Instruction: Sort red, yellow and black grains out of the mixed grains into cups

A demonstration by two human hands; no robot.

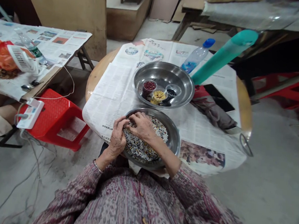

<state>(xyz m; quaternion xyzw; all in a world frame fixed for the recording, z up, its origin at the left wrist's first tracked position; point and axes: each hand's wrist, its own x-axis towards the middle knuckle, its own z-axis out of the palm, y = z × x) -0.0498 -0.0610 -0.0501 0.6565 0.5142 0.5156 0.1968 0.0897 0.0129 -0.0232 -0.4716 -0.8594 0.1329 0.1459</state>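
Note:
A steel bowl (pixel 173 141) at the near edge of the round table holds a mix of white, black and yellow grains (pixel 147 147). My left hand (pixel 118 135) is at the bowl's left rim, its fingers bent inward. Over the grains, my right hand (pixel 142 125) has its fingers curled toward the left fingertips. The fingertips of both hands meet near the left rim; whatever they pinch is hidden or too small to name. Behind stands a wider steel basin (pixel 165 68) with small clear cups of red beans (pixel 149 85), yellow grains (pixel 159 96) and black beans (pixel 171 92).
Newspaper (pixel 109 95) covers the round table. A clear bottle with a blue cap (pixel 194 58), a green tube (pixel 223 57), a folded umbrella (pixel 213 111) and a dark tablet (pixel 219 98) lie beyond. Left are a red stool (pixel 59 116), power strip (pixel 31 114), small fan (pixel 21 58) and a seated person's leg.

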